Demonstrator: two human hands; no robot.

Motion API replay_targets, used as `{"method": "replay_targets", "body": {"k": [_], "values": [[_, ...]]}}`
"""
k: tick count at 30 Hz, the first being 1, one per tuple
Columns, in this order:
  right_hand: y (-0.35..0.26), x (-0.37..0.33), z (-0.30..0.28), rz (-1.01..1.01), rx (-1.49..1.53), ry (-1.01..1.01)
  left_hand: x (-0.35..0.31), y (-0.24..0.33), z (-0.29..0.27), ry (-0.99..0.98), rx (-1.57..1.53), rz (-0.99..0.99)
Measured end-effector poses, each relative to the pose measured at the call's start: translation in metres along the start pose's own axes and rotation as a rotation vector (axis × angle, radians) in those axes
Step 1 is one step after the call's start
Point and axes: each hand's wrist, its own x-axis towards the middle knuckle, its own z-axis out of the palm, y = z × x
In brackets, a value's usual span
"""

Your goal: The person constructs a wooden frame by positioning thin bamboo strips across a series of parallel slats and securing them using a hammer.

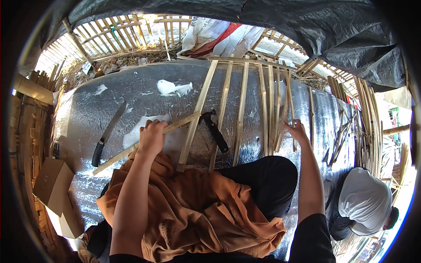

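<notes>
My left hand [152,136] is closed round a flat bamboo strip [182,122] that slants up to the right, its far end resting over a long slat. To the right, my right hand [297,131] pinches a thin bamboo stick [290,94] among other slats. Between my hands several bamboo slats [241,111] lie side by side, their far ends at a crosspiece [254,60]. A hammer [215,133] with a black handle lies across the slats. Left of my left hand lies a long knife [110,131] with a black handle.
Under everything is a silver foil mat [144,98], torn to white in places. An open cardboard box [57,188] stands at the left. Dark sticks [344,133] and long bamboo poles [370,127] lie at the right, near a bent-over person in a white shirt [366,197]. Black sheeting [280,19] hangs overhead.
</notes>
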Motion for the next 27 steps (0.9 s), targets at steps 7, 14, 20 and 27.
{"method": "replay_targets", "body": {"k": [7,14,20,27], "values": [[-0.025,0.001,0.032,-0.006,0.138,-0.027,-0.002,-0.011,-0.008,0.027,-0.015,-0.009],[-0.075,-0.018,0.012,0.171,0.254,-0.105,-0.001,-0.005,-0.019,0.057,-0.035,-0.031],[-0.075,-0.02,0.014,0.171,0.595,-0.259,0.001,0.0,-0.026,0.057,-0.076,-0.087],[-0.077,-0.021,0.025,0.093,0.577,-0.192,0.004,-0.004,-0.029,0.127,-0.1,-0.072]]}}
